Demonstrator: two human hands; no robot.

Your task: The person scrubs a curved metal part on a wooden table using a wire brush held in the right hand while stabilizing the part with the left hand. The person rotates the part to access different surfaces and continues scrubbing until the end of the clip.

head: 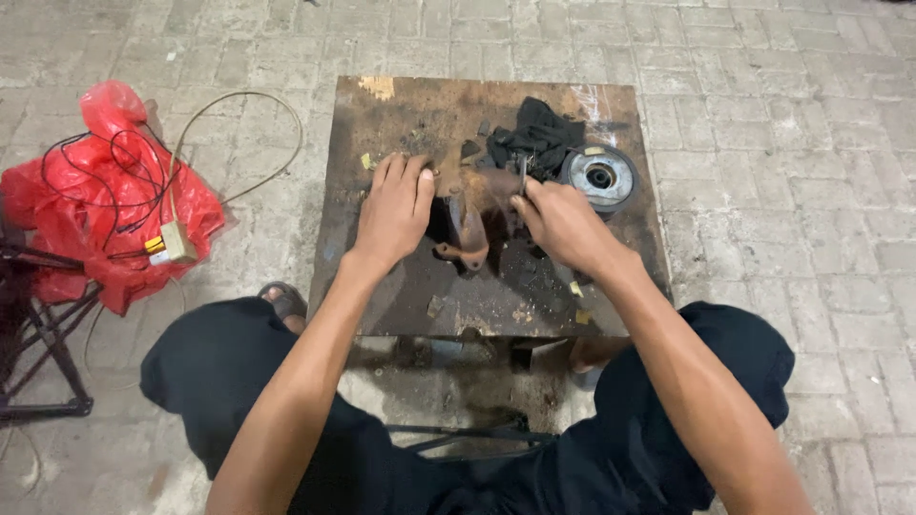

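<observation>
Bracing the rusty metal casting flat-palmed with the left hand, the right hand pinches a thin tool; a slip could gouge fingers.

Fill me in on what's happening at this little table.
A seated person works on a rusty metal part on a worn, low table. The left hand presses down on the part, while the right hand holds a thin tool against it. A round pulley and a black rag lie behind.
</observation>
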